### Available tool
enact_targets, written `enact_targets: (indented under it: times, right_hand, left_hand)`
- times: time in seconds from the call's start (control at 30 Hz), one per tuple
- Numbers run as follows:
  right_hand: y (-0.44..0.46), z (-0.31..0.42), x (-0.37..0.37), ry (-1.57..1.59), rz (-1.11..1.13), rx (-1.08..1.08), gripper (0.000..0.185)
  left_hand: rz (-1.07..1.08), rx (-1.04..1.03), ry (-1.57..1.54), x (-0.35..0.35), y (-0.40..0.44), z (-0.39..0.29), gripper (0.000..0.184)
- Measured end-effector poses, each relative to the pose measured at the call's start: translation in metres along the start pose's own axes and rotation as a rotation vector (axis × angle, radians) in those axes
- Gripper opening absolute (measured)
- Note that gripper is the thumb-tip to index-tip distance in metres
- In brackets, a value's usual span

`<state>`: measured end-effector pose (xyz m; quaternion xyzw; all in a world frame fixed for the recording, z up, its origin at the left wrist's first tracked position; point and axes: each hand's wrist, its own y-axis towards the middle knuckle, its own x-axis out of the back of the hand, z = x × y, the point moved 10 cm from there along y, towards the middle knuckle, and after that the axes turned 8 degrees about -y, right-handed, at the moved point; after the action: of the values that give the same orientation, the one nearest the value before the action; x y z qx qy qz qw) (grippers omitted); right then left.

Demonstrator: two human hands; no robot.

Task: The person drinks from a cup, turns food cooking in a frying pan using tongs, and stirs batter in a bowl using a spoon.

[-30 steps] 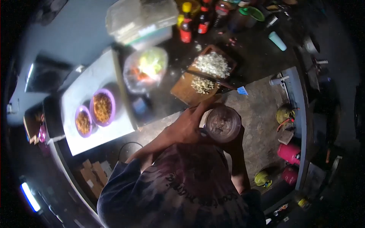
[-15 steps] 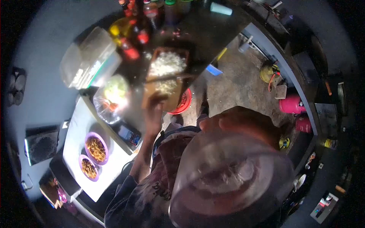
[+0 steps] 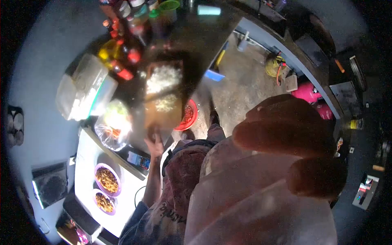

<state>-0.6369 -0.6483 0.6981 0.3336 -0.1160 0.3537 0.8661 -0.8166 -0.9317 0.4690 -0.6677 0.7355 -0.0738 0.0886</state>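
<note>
Close to the camera, my right hand has its fingers wrapped over the edge of a translucent plastic container, whose inside I cannot see clearly. My left hand is at the near end of a wooden cutting board, its fingers gripping that edge, partly blurred. On the board lies a heap of white chopped pieces, with a dark strip of shadow or a blade across it; I cannot tell which. Beside the board is a clear plastic bag with pale green and orange vegetables in it.
Left of the board stands a clear lidded tub, with several bottles behind. Two purple-rimmed bowls of brown food sit on a white surface beside a phone. A red basin with red contents is below the counter edge.
The container in my right hand has tipped and come nearer the camera, its round opening no longer showing. The view has shifted; my left hand stays at the board's near end.
</note>
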Motion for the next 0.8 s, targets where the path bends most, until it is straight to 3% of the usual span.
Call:
enact_targets:
  times: [0.07,0.17,0.27,0.5,0.57,0.8]
  right_hand:
    - [0.0,0.008,0.006,-0.004,-0.042,0.027,0.071]
    - [0.006,0.021,0.012,-0.001,-0.098,0.083,0.071]
    - [0.009,0.034,0.015,0.009,-0.144,0.138,0.071]
    - [0.012,0.063,0.013,0.052,-0.216,0.24,0.07]
    - [0.019,0.074,0.012,0.069,-0.239,0.287,0.07]
    - [0.031,0.109,0.008,0.121,-0.308,0.412,0.07]
  left_hand:
    - [-0.012,0.047,0.036,0.001,-0.001,0.005,0.038]
    - [0.062,-0.306,0.166,-0.006,0.003,-0.014,0.034]
    - [0.115,-0.191,0.142,-0.012,0.002,-0.014,0.034]
    - [-0.004,-0.288,0.118,-0.004,0.001,-0.028,0.031]
    - [0.106,-0.281,0.157,-0.011,0.001,-0.031,0.031]
    - [0.1,-0.322,0.129,-0.008,-0.002,-0.033,0.031]
